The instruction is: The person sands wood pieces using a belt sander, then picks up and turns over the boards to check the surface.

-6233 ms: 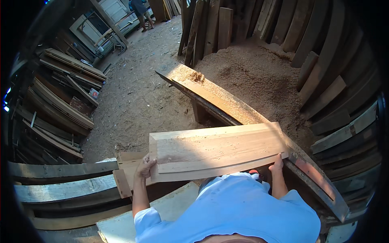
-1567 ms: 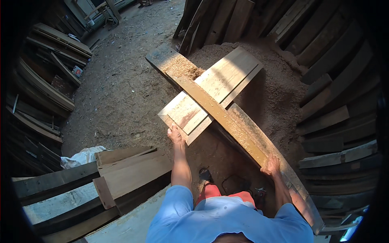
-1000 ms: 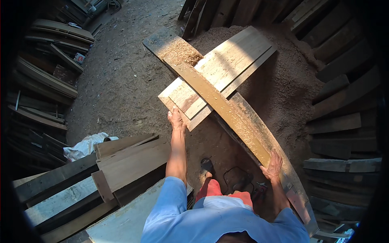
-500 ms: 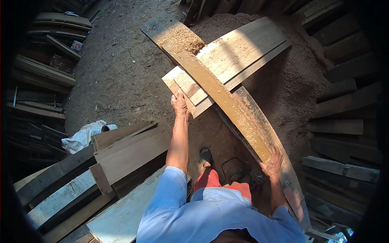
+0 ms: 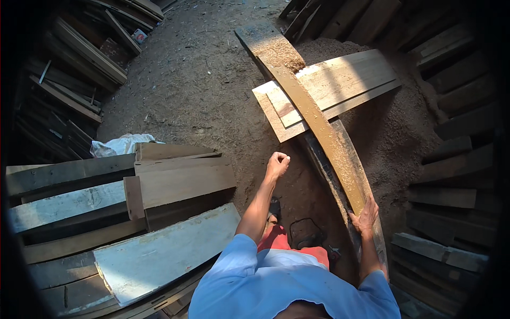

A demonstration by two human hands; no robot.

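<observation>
My left hand (image 5: 278, 164) is in the air left of the workbench beam, fingers curled closed with nothing showing in them. It is apart from the boards. My right hand (image 5: 365, 215) grips the near end of a long brown plank (image 5: 312, 110) dusted with shavings. That plank lies along a narrow, dark bench beam (image 5: 357, 166). Two pale boards (image 5: 353, 74), stacked with their edges offset, lie crosswise under the plank toward its far part. A heap of wood shavings (image 5: 279, 52) covers the beam's far end.
Stacked planks fill the left, with a pale, worn board (image 5: 167, 255) nearest me and a white sack (image 5: 123, 144) behind. More timber (image 5: 443, 198) lines the right side. Sawdust (image 5: 396, 130) is piled right of the beam. My sandalled foot (image 5: 274, 207) stands beside the beam.
My left hand has let go of the pale boards' near corner and drawn back toward me, its fingers curling. My right hand stays at the plank's near end. The whole view has shifted.
</observation>
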